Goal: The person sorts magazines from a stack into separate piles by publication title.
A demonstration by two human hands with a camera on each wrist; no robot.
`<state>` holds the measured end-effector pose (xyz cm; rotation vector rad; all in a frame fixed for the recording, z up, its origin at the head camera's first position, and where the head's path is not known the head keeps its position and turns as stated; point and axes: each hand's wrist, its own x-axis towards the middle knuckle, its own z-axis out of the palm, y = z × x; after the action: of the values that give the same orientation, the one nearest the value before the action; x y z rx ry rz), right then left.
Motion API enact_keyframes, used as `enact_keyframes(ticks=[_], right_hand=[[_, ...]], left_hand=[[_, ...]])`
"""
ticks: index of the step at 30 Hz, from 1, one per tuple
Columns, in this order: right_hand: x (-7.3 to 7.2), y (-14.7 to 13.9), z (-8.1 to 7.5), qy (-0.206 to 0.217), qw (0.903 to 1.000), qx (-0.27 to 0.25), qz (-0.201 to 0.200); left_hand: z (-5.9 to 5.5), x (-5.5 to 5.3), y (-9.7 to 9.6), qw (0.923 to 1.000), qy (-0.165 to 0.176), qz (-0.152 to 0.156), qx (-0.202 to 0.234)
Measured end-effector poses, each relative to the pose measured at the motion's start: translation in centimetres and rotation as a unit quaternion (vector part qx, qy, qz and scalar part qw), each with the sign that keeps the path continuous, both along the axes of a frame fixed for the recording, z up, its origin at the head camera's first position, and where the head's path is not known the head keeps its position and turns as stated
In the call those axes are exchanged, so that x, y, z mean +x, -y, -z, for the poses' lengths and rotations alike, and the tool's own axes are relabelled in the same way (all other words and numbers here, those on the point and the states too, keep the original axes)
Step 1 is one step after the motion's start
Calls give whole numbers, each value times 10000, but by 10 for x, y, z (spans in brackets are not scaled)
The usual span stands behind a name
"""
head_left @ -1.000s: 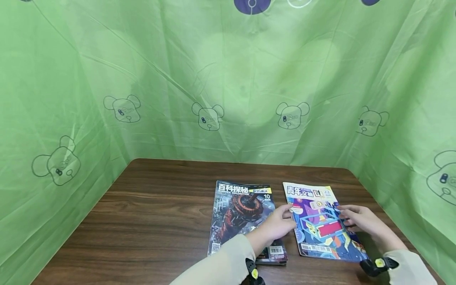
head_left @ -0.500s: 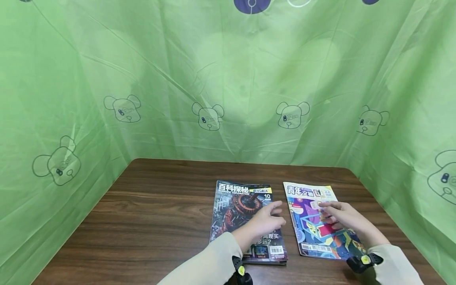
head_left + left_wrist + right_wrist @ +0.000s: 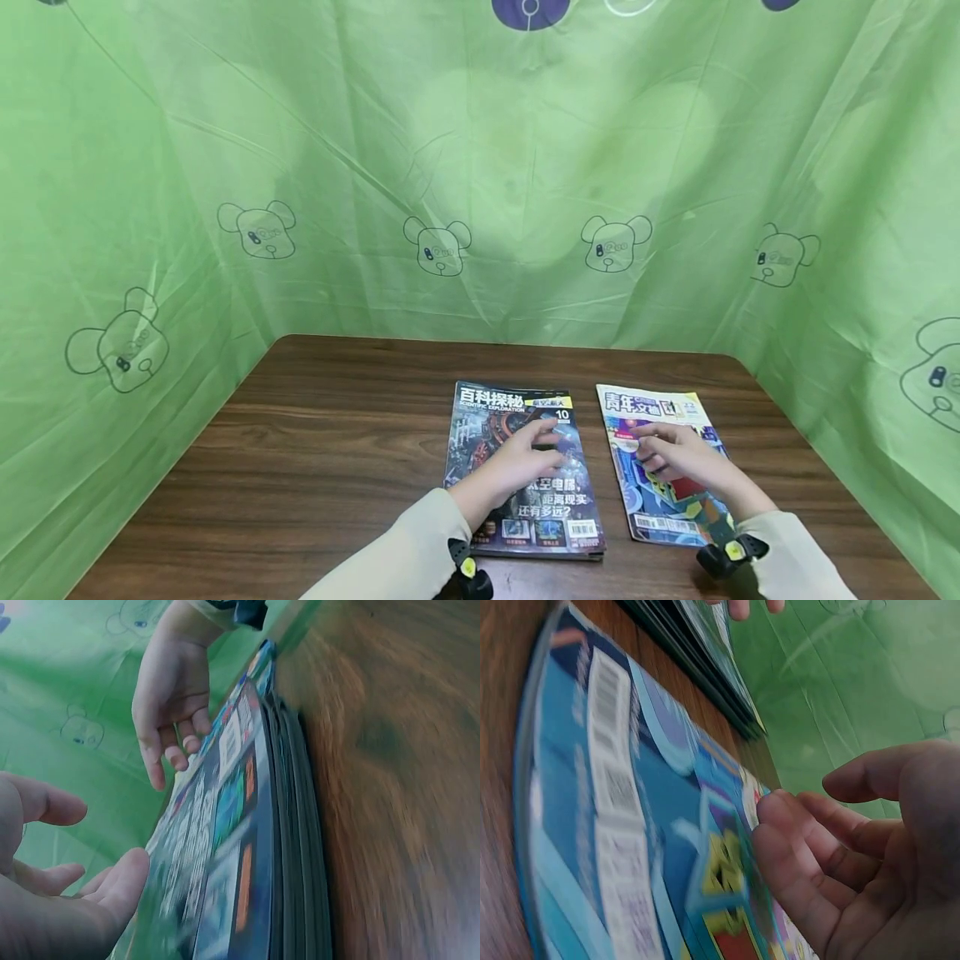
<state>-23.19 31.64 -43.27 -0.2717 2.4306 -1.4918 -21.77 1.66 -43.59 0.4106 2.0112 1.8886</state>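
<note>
A dark magazine [image 3: 558,500] with a machine on its cover lies on top of a stack, whose several layered edges [image 3: 296,825] show in the left wrist view. My left hand [image 3: 517,462] hovers over it with fingers loosely bent and nothing between them. To the right lies a colourful blue and purple magazine [image 3: 648,492] with a white title band. My right hand [image 3: 686,458] is above this one, fingers relaxed and holding nothing. In the right wrist view its fingers [image 3: 802,877] appear close over the cover; whether they touch it I cannot tell.
Both magazine piles lie on a brown wood-grain table [image 3: 300,467], with a narrow strip of tabletop between them. A green curtain [image 3: 510,292] printed with bear outlines encloses the back and sides. Black wrist cameras [image 3: 731,554] sit at both cuffs.
Both hands have moved left. The left has gone from the gap between the piles to above the dark magazine, the right from the colourful magazine's right edge to over its cover. Both magazines stay put.
</note>
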Motion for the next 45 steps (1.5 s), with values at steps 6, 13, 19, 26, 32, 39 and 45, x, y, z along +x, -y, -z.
enact_keyframes(ticks=[6,13,19,26,32,39,45], right_hand=[[2,21,2,62,9997,-230,-87],[6,39,3,29,9989,-448,-167],[6,48,3,37,9984,-515,-216],[6,56,4,70,9973,-641,-360],[6,61,4,67,9973,-609,-414],[7,66,5,106,9974,-556,-450],[7,69,5,227,9959,-681,-543]], left_hand=[[1,0,23,9999,21,-142,13],[3,-1,49,9997,16,-242,7],[4,0,76,9997,1,-219,-129],[3,0,105,9993,-92,-363,-49],[1,-2,126,9972,-55,-723,-157],[4,0,140,9949,63,-957,-297],[8,0,143,9942,99,-977,-445]])
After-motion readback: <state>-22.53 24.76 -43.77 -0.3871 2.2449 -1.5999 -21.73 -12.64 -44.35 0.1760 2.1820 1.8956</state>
